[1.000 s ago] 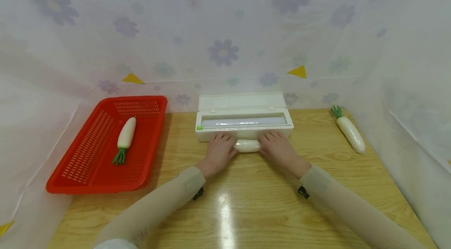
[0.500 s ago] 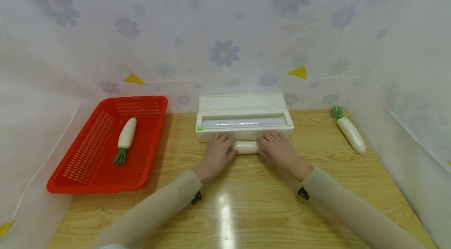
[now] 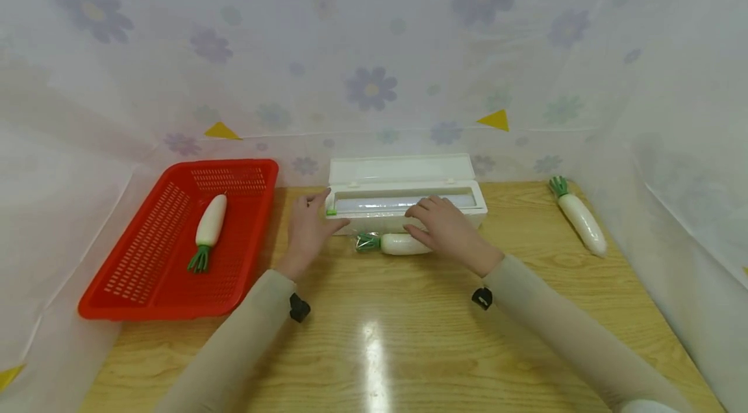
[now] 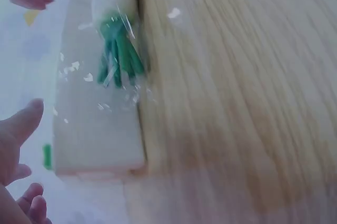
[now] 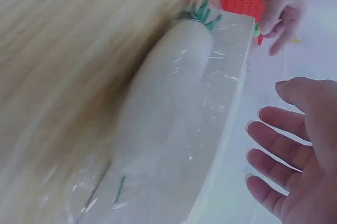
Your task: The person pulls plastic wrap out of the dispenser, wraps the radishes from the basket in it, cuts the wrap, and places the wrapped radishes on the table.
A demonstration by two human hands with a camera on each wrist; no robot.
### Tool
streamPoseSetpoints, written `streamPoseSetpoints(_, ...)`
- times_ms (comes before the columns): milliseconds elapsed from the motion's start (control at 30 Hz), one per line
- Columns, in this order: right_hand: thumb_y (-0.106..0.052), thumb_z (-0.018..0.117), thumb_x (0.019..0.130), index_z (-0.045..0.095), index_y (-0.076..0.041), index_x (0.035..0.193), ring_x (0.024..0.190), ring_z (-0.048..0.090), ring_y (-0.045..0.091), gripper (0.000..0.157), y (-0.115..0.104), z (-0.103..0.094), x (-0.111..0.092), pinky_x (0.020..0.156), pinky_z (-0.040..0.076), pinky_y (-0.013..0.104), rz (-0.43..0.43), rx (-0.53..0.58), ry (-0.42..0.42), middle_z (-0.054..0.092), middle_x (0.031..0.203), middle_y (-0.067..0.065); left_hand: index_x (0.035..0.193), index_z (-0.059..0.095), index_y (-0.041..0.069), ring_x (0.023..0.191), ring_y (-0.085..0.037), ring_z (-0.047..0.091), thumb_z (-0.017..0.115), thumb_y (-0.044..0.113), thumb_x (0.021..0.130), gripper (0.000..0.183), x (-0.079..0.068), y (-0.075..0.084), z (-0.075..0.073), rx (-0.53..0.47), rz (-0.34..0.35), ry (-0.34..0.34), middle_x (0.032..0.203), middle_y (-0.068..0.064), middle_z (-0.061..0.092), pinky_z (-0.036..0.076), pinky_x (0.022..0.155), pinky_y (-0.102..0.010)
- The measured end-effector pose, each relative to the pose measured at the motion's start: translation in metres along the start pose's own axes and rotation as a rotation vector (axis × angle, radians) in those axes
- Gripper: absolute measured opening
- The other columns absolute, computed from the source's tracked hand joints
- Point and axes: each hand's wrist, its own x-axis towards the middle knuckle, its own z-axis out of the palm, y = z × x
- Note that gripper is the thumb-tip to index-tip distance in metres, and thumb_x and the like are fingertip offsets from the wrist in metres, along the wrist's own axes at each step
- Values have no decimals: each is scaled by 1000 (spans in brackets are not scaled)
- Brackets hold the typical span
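Note:
A white radish [image 3: 398,244] with green leaves lies crosswise on the table, against the front of a white cling film box [image 3: 374,225]. Clear film crinkles around its leaves [image 4: 120,56] and drapes the box's front wall in both wrist views. My left hand [image 3: 306,231] is at the box's left end, thumb apart from the fingers, close by the green slider [image 3: 331,212]. Fingers spread, my right hand [image 3: 448,231] hovers over the box's front edge and hides the radish's tip from the head camera. It holds nothing in the right wrist view.
The box lid [image 3: 403,168] stands raised behind the film roll [image 3: 380,203]. At left, a red plastic basket [image 3: 248,270] holds another radish [image 3: 210,221]. A further radish [image 3: 581,221], shiny with film, lies by the table's right edge. A flowered curtain [image 3: 374,43] encloses the back and sides.
Both hands have let go of the radish, uncovering its leaves. My left hand has moved left to the box's end; my right has lifted slightly up and left over the front edge.

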Motion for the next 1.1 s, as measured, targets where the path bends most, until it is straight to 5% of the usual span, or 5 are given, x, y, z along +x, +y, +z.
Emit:
streamPoseSetpoints(300, -25, 70, 102, 75, -7, 110, 92, 65, 23, 20, -27, 18, 58, 83, 55, 40, -28, 119, -40, 74, 101, 5, 158, 47, 17, 127, -40, 43, 86, 49, 83, 89, -1, -24, 4, -57, -51, -81, 142, -23, 49, 39, 105, -53)
streamPoseSetpoints(600, -33, 67, 103, 74, -10, 117, 96, 64, 23, 28, -56, 48, 108, 83, 54, 39, 31, 116, -121, 75, 105, 5, 145, 60, 8, 108, -42, 56, 89, 28, 83, 72, -1, -34, 12, -68, 89, 47, 123, -25, 61, 43, 91, -53)
streamPoseSetpoints(733, -35, 68, 103, 73, -12, 118, 95, 64, 22, 28, -61, 57, 120, 82, 54, 38, 65, 103, -120, 74, 104, 3, 142, 63, 6, 102, -42, 59, 90, 25, 82, 69, -2, -36, 15, -61, 145, 83, 118, -25, 67, 45, 87, -53)
streamPoseSetpoints(1100, -30, 70, 102, 73, -12, 111, 95, 62, 22, 21, -67, 66, 131, 82, 54, 38, 78, 79, -117, 71, 104, 4, 144, 62, 9, 89, -36, 56, 88, 25, 85, 66, 2, -37, 16, -73, 145, 50, 114, -21, 68, 43, 77, -47)
